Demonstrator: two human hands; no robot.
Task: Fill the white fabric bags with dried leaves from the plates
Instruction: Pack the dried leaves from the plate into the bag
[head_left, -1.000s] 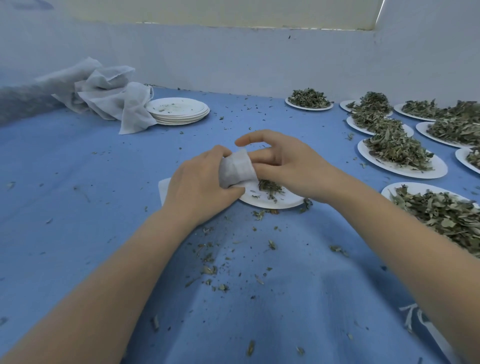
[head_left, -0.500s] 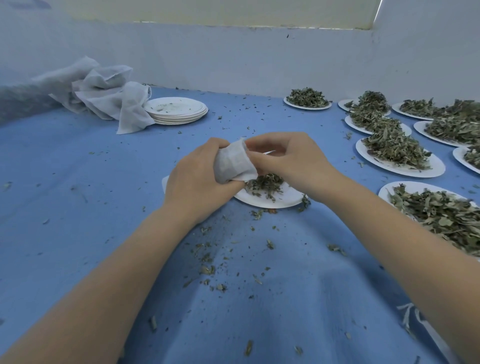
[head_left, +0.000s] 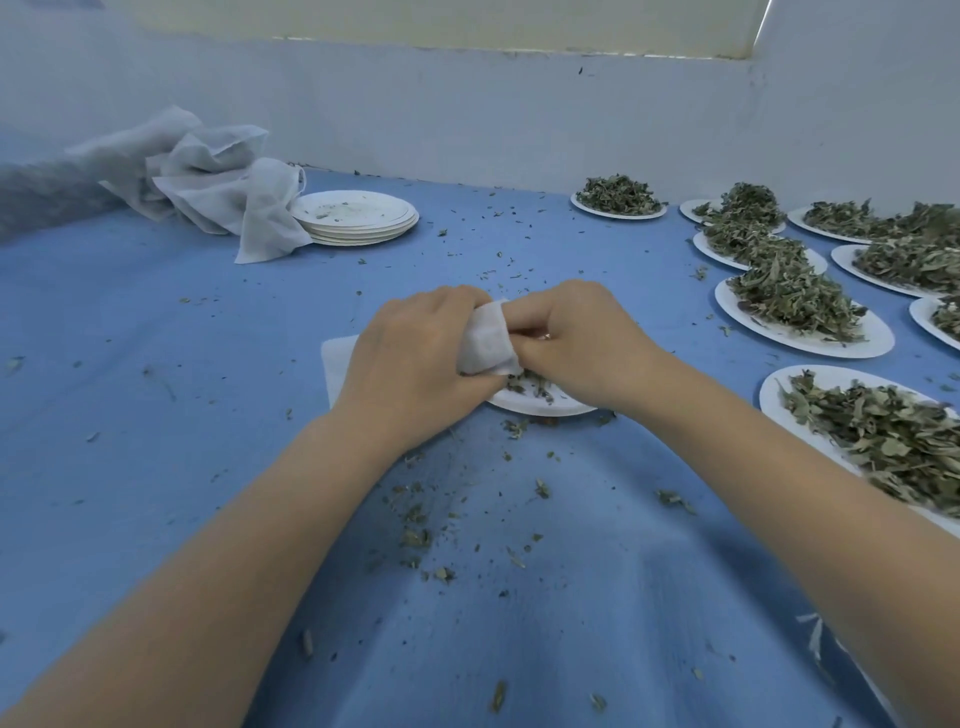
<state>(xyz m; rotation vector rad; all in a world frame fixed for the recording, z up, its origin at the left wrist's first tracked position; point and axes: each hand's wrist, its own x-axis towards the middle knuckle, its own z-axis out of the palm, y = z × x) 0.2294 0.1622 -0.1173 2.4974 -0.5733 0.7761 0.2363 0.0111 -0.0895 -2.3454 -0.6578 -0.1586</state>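
A small, soft white fabric bag (head_left: 487, 338) is pinched between the left hand (head_left: 410, 364) and right hand (head_left: 582, 343), fingers curled, above a round white plate (head_left: 540, 404) of crumbly dried leaves (head_left: 527, 385) on the blue cloth-covered worktop (head_left: 156, 415).

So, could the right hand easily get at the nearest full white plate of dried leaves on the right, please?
Probably yes: the full white plate of dried leaves lies just beside the right forearm with nothing between, though the right hand now pinches the small white fabric bag.
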